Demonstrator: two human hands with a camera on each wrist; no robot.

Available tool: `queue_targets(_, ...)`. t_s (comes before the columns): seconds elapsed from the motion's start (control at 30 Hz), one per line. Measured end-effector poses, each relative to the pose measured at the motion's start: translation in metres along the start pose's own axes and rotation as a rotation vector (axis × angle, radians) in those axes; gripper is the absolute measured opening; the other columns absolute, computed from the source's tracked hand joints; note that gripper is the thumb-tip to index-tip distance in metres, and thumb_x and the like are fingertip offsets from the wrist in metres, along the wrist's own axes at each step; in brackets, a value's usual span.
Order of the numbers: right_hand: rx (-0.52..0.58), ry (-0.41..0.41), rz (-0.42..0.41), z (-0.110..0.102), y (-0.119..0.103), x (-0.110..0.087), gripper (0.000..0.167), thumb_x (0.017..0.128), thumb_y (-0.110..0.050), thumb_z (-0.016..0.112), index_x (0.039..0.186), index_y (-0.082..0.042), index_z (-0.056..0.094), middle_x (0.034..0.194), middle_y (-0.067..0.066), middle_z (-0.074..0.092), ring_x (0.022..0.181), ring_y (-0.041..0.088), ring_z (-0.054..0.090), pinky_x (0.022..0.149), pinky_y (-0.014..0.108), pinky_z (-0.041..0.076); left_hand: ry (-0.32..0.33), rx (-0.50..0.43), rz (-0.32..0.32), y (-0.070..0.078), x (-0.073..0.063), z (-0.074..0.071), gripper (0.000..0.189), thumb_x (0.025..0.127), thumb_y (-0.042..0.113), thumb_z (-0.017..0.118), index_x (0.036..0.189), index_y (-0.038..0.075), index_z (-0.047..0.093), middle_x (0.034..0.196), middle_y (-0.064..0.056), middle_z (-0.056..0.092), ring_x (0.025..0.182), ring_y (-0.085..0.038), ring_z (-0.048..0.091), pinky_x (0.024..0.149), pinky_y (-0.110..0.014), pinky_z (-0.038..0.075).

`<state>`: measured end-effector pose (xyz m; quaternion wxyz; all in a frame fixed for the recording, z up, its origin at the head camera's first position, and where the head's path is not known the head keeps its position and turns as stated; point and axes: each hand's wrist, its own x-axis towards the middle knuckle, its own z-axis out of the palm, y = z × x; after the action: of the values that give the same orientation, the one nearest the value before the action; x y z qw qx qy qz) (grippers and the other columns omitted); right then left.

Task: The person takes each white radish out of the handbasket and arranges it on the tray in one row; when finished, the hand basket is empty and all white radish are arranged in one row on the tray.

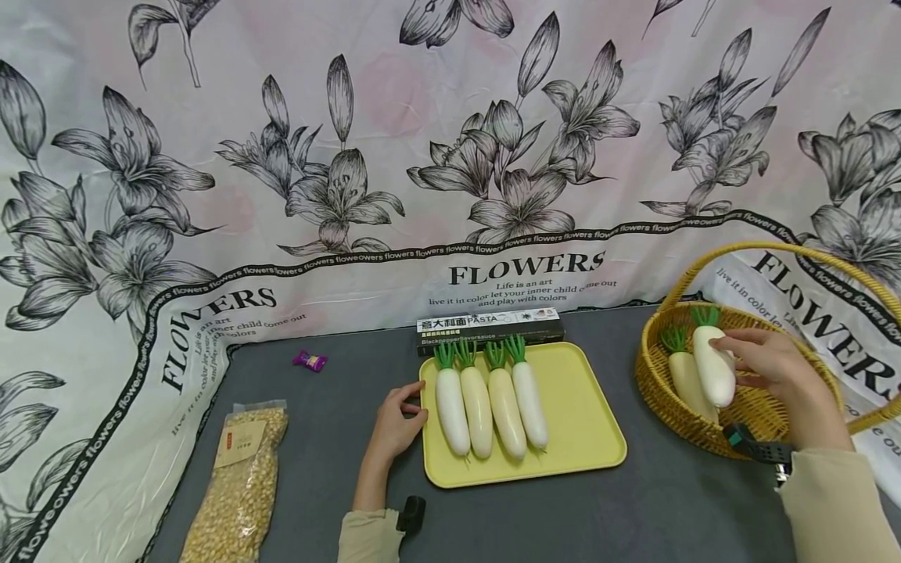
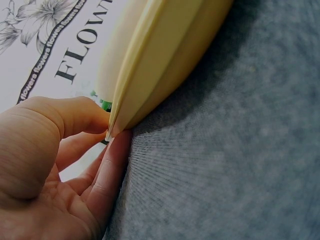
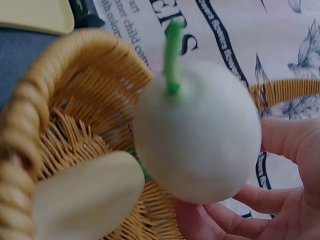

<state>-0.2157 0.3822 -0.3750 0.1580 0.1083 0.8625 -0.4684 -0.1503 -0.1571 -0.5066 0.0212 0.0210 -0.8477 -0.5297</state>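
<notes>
In the head view my right hand (image 1: 767,363) grips a white radish (image 1: 714,367) with green leaf stubs, held over the wicker basket (image 1: 651,391). The right wrist view shows this radish (image 3: 197,135) end-on, fingers and thumb around its side. Another, creamier radish (image 1: 686,383) lies inside the basket below it. At the yellow tray's (image 1: 584,414) left edge, my left hand (image 1: 396,422) pinches the rim, thumb above and fingers beneath, as the left wrist view shows. Several radishes (image 1: 480,410) lie side by side on the tray, leaves toward the back.
Behind the tray lies a black and white pasta box (image 1: 493,324). A purple-wrapped sweet (image 1: 310,360) is at the back left, and a clear bag of yellow kernels (image 1: 242,485) lies at the front left. The floral cloth (image 1: 366,289) hangs along the table's back edge.
</notes>
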Motion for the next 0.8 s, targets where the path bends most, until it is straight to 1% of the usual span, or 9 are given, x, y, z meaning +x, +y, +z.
queue_targets(0.07,-0.002,0.01,-0.009,0.003,-0.003,-0.002,0.085,0.099,-0.045,0.052,0.149,0.016,0.02,0.116,0.017,0.05,0.076,-0.003,0.055,0.073,0.033,0.058,0.0,0.003,-0.001,0.0,0.0,0.0,0.05,0.085,0.0,0.066,0.135,0.004,0.061,0.117,-0.015,0.058,0.092,-0.026,0.063,0.077,-0.038,0.054)
queue_targets(0.13,-0.001,0.018,-0.014,0.006,-0.006,-0.005,0.086,0.099,-0.047,0.051,0.15,0.015,0.02,0.127,0.028,0.042,0.075,-0.005,0.054,0.073,0.033,0.058,0.0,0.006,-0.002,0.0,-0.001,0.001,0.05,0.085,0.001,0.066,0.135,0.004,0.061,0.117,-0.014,0.058,0.092,-0.026,0.063,0.077,-0.038,0.054)
queue_targets(0.17,-0.001,0.026,-0.018,0.008,-0.008,-0.006,0.086,0.099,-0.047,0.051,0.15,0.015,0.02,0.132,0.032,0.037,0.075,-0.006,0.052,0.073,0.032,0.058,0.002,0.006,-0.001,0.0,-0.001,0.001,0.05,0.085,0.001,0.066,0.134,0.004,0.061,0.117,-0.015,0.058,0.092,-0.026,0.063,0.077,-0.038,0.054)
queue_targets(0.23,0.008,0.046,-0.025,0.012,-0.011,-0.009,0.085,0.099,-0.047,0.052,0.15,0.014,0.021,0.136,0.036,0.032,0.074,-0.006,0.052,0.072,0.033,0.058,0.005,0.002,0.002,0.001,-0.001,0.0,0.05,0.085,0.0,0.066,0.134,0.004,0.061,0.117,-0.015,0.058,0.092,-0.026,0.063,0.077,-0.038,0.054)
queue_targets(0.43,0.047,0.102,-0.054,0.026,-0.017,-0.016,0.083,0.099,-0.045,0.054,0.15,0.012,0.023,0.135,0.036,0.032,0.076,-0.001,0.053,0.069,0.034,0.058,0.007,0.007,0.021,0.0,-0.001,-0.001,0.049,0.085,0.0,0.066,0.134,0.004,0.061,0.116,-0.015,0.058,0.091,-0.026,0.063,0.076,-0.037,0.054)
queue_targets(0.6,0.054,0.132,-0.057,0.037,-0.022,-0.022,0.081,0.098,-0.046,0.055,0.149,0.01,0.027,0.135,0.035,0.031,0.076,0.0,0.054,0.068,0.033,0.058,0.006,0.008,0.027,-0.001,0.0,0.0,0.049,0.085,0.0,0.066,0.134,0.004,0.061,0.116,-0.015,0.058,0.091,-0.026,0.064,0.076,-0.037,0.054)
queue_targets(0.7,0.07,0.149,-0.068,0.045,-0.022,-0.024,0.08,0.098,-0.045,0.055,0.149,0.01,0.028,0.133,0.034,0.034,0.075,0.0,0.054,0.067,0.033,0.058,0.007,0.011,0.038,-0.001,-0.001,0.0,0.049,0.085,0.0,0.066,0.134,0.003,0.061,0.117,-0.015,0.058,0.091,-0.026,0.063,0.076,-0.037,0.054)
queue_targets(0.8,0.084,0.168,-0.085,0.053,-0.023,-0.026,0.08,0.097,-0.043,0.056,0.15,0.01,0.028,0.131,0.033,0.037,0.075,-0.001,0.054,0.067,0.033,0.058,0.004,0.008,0.026,-0.001,-0.001,0.0,0.049,0.085,0.0,0.066,0.134,0.004,0.061,0.117,-0.015,0.058,0.091,-0.026,0.063,0.077,-0.038,0.054)
